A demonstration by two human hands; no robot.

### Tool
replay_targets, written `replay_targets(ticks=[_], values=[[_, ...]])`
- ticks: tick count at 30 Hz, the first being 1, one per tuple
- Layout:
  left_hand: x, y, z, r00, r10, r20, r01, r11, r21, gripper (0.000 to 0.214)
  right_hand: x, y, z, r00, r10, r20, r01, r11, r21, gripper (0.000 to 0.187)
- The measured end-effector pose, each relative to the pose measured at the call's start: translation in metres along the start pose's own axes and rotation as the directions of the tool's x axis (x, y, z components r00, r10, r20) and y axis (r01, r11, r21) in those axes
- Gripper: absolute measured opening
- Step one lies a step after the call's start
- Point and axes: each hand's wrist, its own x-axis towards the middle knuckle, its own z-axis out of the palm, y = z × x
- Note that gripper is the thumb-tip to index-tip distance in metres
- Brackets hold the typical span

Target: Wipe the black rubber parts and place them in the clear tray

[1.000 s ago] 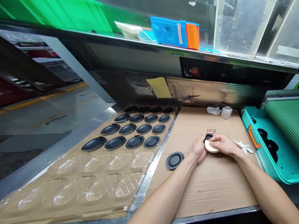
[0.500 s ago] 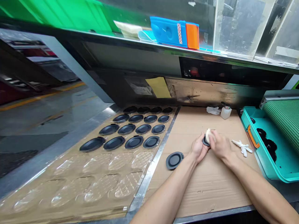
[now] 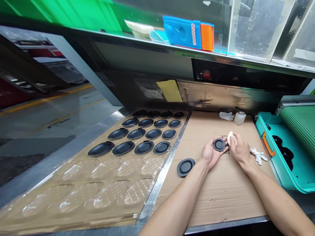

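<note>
Overlying the table point(image 3: 164, 170), a clear molded tray point(image 3: 113, 177) adjoins a cardboard sheet point(image 3: 211, 196). A teal bin point(image 3: 302, 178) stands at right. Above the sheet, the left hand point(image 3: 210, 155) grips a black rimmed disc point(image 3: 219, 145), fingers beneath; the right hand point(image 3: 240, 150) pinches a cream pad point(image 3: 231, 139), just beside the disc.

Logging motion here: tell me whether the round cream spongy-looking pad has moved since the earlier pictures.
Yes: in the right hand, the round cream spongy-looking pad has moved rightward, nearer the stationary, boxy, translucent white bottle.
</note>
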Motion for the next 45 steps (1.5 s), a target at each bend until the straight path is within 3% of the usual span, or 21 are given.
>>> replay_targets(ticks=[8,10,13,15,17,21,23,25,27,30,33,39,42,45], values=[[-0.009,0.016,0.001,0.993,-0.047,0.107,0.056,0.995,-0.080,0.029,0.011,0.024,-0.003,0.990,0.138,-0.025,-0.130,0.972,0.193,0.041],[-0.011,0.019,0.002,0.988,-0.072,0.140,0.083,0.994,-0.077,0.028,0.011,0.026,-0.001,0.995,0.101,0.024,-0.104,0.968,0.227,0.039],[-0.014,0.024,0.004,0.987,-0.126,0.100,0.133,0.989,-0.065,0.045,0.008,0.023,-0.002,0.981,-0.084,0.172,0.047,0.977,0.210,0.032],[-0.017,0.027,0.004,0.985,-0.160,0.057,0.164,0.985,-0.058,0.054,0.007,0.020,-0.009,0.953,-0.212,0.214,0.186,0.973,0.137,0.029],[-0.019,0.029,0.006,0.986,-0.163,0.032,0.165,0.984,-0.069,0.059,0.009,0.020,-0.022,0.946,-0.249,0.208,0.255,0.967,-0.004,0.031],[-0.021,0.029,0.008,0.988,-0.155,-0.008,0.154,0.984,-0.088,0.064,0.017,0.034,-0.058,0.959,-0.050,0.279,0.161,0.907,-0.388,0.025],[-0.020,0.028,0.009,0.988,-0.155,-0.012,0.154,0.985,-0.080,0.064,0.021,0.043,-0.070,0.923,0.074,0.377,0.124,0.872,-0.473,0.018],[-0.020,0.026,0.008,0.989,-0.149,-0.003,0.149,0.987,-0.066,0.063,0.024,0.046,-0.073,0.886,0.050,0.461,0.157,0.903,-0.399,0.015],[-0.020,0.024,0.008,0.988,-0.152,0.006,0.152,0.988,-0.031,0.060,0.024,0.041,-0.070,0.884,-0.126,0.450,0.228,0.957,-0.180,0.021],[-0.021,0.019,0.007,0.983,-0.182,0.036,0.179,0.981,0.081,0.054,0.020,0.024,-0.059,0.911,-0.321,0.259,0.271,0.939,0.210,0.026],[-0.023,0.010,0.007,0.971,-0.209,0.117,0.182,0.962,0.204,0.049,0.010,0.008,-0.044,0.936,-0.333,0.117,0.255,0.867,0.428,0.028],[-0.026,-0.007,0.009,0.984,-0.076,0.162,-0.010,0.880,0.474,0.055,-0.006,-0.002,-0.016,0.965,-0.262,0.006,0.232,0.863,0.449,0.028],[-0.025,-0.011,0.009,0.990,0.018,0.139,-0.089,0.848,0.522,0.060,-0.008,-0.002,-0.014,0.939,-0.345,0.006,0.313,0.860,0.402,0.025],[-0.023,-0.009,0.008,0.994,0.020,0.105,-0.066,0.885,0.461,0.058,-0.008,0.000,-0.015,0.897,-0.439,0.056,0.387,0.840,0.381,0.024]])
